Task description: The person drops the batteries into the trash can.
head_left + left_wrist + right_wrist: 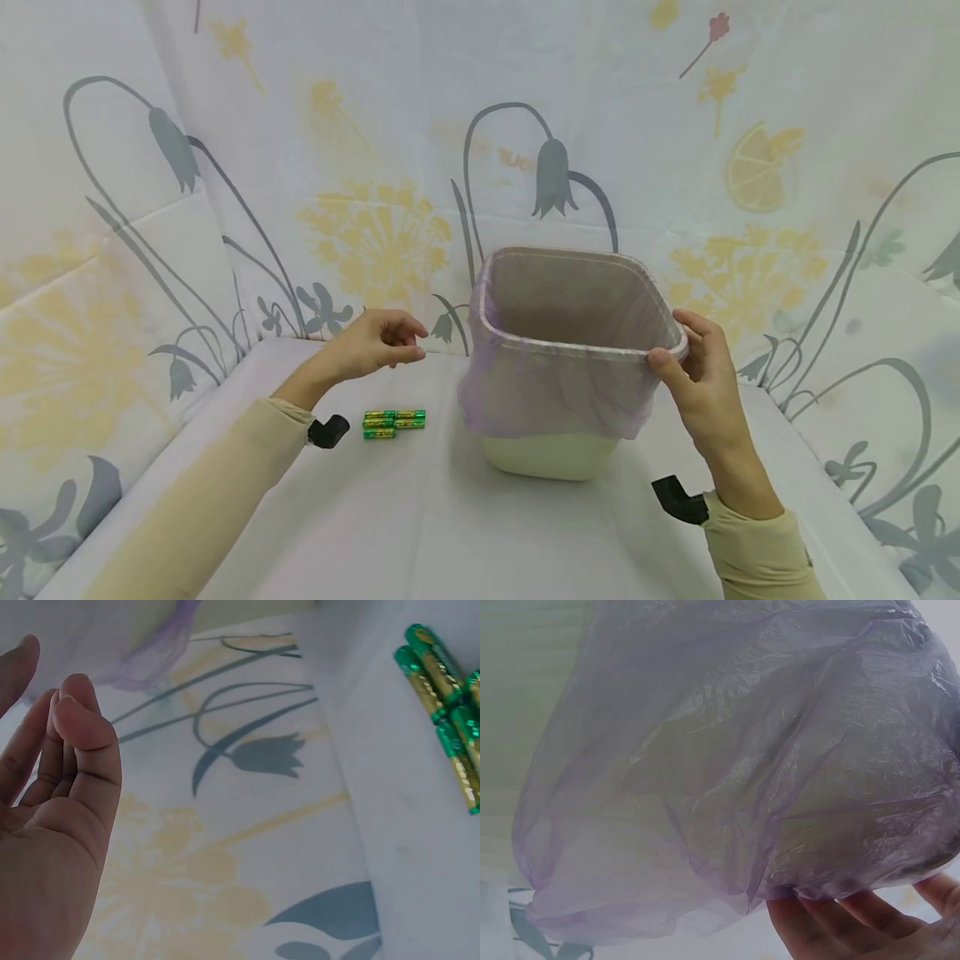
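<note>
Head view showed two hands over a white table (420,533). The right hand (701,383) pinched the near right corner of one pale bin (555,454), thumb on the purple liner bag (555,392) folded over its rim. The left hand (371,343), left of the bin, hovered with fingers loosely curled, holding nothing. Just nearer than it lay a cluster of green batteries (394,422) (about five; labels unreadable). Beyond hung a flower-printed white cloth (375,167).
</note>
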The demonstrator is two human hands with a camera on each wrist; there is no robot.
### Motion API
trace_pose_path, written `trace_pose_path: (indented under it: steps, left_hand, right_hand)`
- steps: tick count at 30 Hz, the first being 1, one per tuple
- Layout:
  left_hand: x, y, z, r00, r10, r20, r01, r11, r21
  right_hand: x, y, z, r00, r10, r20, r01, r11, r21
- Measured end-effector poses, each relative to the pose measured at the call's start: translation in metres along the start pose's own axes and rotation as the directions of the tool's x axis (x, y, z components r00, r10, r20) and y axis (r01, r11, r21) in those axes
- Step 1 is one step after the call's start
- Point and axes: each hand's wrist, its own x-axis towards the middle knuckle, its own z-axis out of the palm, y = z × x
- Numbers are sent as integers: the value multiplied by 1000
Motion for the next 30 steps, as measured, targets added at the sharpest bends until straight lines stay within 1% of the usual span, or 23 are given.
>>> trace_pose_path:
  steps: [5, 9, 15, 18, 21, 24, 30]
  left_hand:
    - [-18, -27, 6, 999, -41, 12, 40, 999, 31]
    - [-32, -48, 9, 998, -59, 12, 58, 996, 69]
    - [-50, -71, 16, 994, -92, 57, 84, 989, 121]
    - [-55, -80, 20, 991, -110, 78, 96, 981, 167]
    - [-57, -88, 24, 990, -113, 86, 93, 973, 211]
    - [-57, -95, 28, 991, -101, 89, 76, 967, 243]
    - [-55, -102, 33, 987, -134, 92, 103, 952, 287]
  right_hand:
    - [-1, 0, -1, 1000, 3, -4, -3, 1000, -5]
    - [0, 1, -1, 1000, 2, -2, -2, 1000, 2]
    - [1, 2, 0, 1000, -6, 0, 6, 1000, 6]
    - [1, 2, 0, 1000, -3, 1, 3, 1000, 5]
    - [1, 2, 0, 1000, 4, 1, -4, 1000, 5]
    - [1, 2, 0, 1000, 11, 2, -11, 1000, 6]
    - [1, 1, 0, 1000, 6, 0, -6, 1000, 0]
